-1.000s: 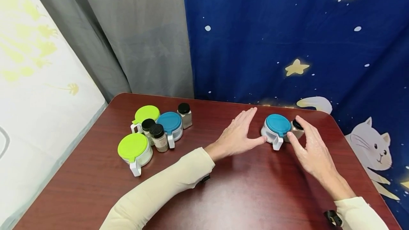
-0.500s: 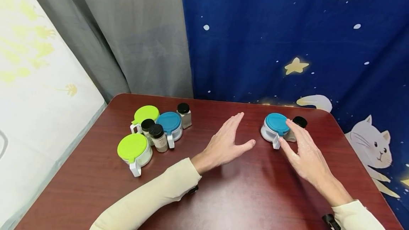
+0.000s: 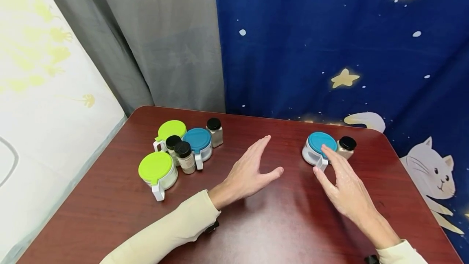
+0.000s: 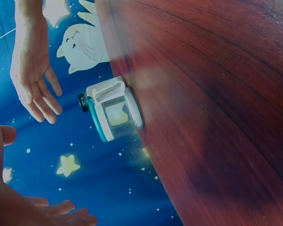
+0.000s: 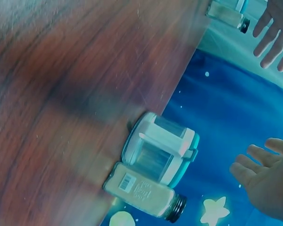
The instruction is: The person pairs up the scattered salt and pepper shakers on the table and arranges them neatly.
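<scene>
At the right of the table a clear jar with a blue lid and white handle stands upright beside a black-capped spice bottle. My right hand hovers in front of this pair, fingers extended and thumb spread. Its fingertips overlap the jar in the head view, but the right wrist view shows the hand apart from the jar and the bottle. My left hand hangs over the table's middle, fingers straight, holding nothing. It is between the right pair and the group of containers at left.
On the left stand two green-lidded jars, a blue-lidded jar and three black-capped spice bottles, close together. Curtains hang just behind the table's far edge. A white patterned surface borders the left side.
My left hand has drawn back leftward, away from the right jar. My right hand has shifted left and nearer to me, uncovering the spice bottle. The containers stay standing where they were.
</scene>
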A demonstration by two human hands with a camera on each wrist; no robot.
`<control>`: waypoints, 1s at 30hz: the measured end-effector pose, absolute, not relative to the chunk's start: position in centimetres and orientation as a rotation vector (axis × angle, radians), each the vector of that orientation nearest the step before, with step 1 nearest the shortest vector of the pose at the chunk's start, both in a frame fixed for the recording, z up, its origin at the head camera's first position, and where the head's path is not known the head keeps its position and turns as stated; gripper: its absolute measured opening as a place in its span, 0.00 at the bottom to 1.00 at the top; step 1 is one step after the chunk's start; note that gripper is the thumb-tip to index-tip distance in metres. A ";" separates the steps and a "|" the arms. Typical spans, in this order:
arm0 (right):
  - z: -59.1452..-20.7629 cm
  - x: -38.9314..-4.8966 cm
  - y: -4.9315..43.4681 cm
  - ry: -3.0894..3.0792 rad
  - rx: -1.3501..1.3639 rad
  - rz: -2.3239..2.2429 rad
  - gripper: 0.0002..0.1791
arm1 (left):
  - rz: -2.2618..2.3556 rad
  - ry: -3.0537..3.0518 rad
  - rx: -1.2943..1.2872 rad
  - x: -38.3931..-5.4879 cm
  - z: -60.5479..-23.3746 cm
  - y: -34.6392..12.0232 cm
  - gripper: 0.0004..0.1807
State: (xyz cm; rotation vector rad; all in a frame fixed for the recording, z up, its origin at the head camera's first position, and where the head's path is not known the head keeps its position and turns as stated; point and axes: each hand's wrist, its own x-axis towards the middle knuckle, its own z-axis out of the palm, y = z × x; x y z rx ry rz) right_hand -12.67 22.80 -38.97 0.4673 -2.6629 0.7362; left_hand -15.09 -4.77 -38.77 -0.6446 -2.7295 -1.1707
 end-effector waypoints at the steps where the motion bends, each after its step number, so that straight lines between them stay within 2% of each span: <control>1: -39.1 -12.5 22.7 -2.665 0.464 0.736 0.35 | -1.174 -2.726 -0.642 -15.0 -38.7 -4.9 0.48; 11: -40.2 -11.9 21.4 -2.721 0.504 0.726 0.36 | -1.158 -2.697 -0.636 -13.9 -38.1 -6.3 0.48; 18: -40.8 -11.7 20.5 -2.738 0.557 0.717 0.33 | -1.174 -2.697 -0.581 -13.1 -38.3 -8.3 0.47; 30: -41.7 -11.4 19.3 -2.724 0.655 0.650 0.28 | -1.353 -2.571 -0.711 -10.1 -39.9 -11.7 0.46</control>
